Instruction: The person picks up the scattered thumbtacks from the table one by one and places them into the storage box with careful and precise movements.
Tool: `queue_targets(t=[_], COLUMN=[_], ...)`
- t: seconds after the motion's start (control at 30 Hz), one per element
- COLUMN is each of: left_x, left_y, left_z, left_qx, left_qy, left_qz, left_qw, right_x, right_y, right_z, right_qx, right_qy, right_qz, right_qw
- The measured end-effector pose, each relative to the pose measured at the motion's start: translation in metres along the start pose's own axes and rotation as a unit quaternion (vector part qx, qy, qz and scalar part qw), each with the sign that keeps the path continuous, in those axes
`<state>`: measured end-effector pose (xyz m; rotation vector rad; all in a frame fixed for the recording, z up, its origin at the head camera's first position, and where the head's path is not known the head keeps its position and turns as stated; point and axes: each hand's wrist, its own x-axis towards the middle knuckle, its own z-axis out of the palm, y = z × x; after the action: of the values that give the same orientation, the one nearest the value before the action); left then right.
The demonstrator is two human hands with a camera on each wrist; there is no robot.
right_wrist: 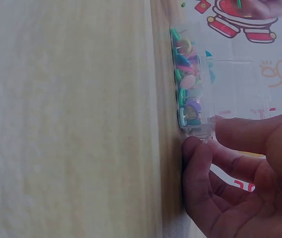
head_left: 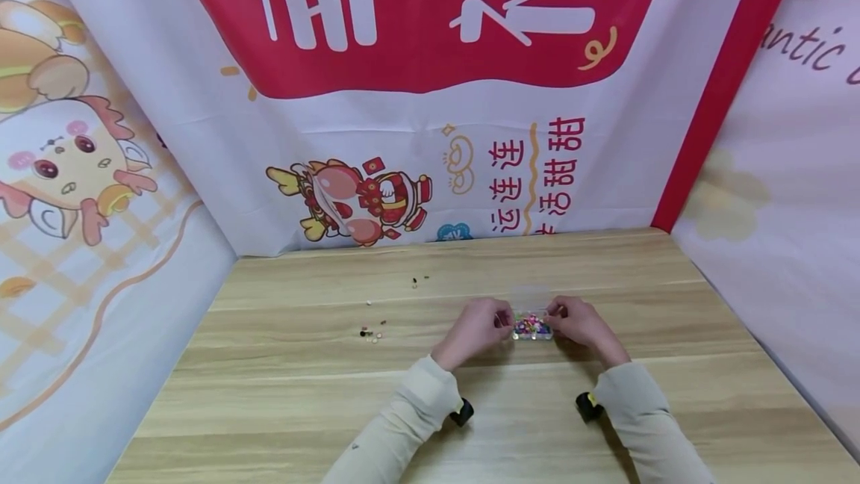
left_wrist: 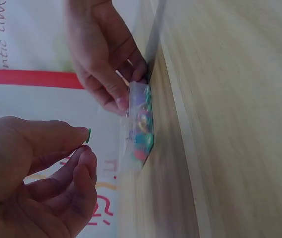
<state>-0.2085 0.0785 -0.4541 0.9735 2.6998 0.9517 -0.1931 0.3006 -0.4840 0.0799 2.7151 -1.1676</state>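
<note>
Your left hand [head_left: 478, 326] has its grip pinched on a green tack [left_wrist: 89, 135], near the clear box [head_left: 534, 337], while your right hand [head_left: 583, 325] grasps that box by one end, on the worktop [head_left: 255, 394], lid [right_wrist: 234, 87] open. To do this well, brace the box from the right and handle the green tack by its flat head (its point is hard to make out, so mind your fingertips); a bump could spill the coloured tacks [right_wrist: 187, 82] inside. The worktop is pale and wood-grained, with scattered bits [head_left: 363, 333] lying to your left, too small to name surely. Printed cloths [head_left: 423, 73] enclose it at the back and both sides.
</note>
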Motion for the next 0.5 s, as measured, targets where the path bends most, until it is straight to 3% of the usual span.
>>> queue_targets(t=[0.33,0.5], left_x=[0.025,0.032], left_y=[0.006,0.012], left_z=[0.013,0.018], left_qx=[0.019,0.023], left_qy=[0.01,0.0], left_qz=[0.017,0.015], left_qw=[0.9996,0.9996], right_x=[0.0,0.001], right_y=[-0.002,0.0], right_z=[-0.001,0.0], right_qx=[0.001,-0.004], right_qy=[0.004,0.007], right_qz=[-0.016,-0.017], right_qw=[0.9999,0.9998])
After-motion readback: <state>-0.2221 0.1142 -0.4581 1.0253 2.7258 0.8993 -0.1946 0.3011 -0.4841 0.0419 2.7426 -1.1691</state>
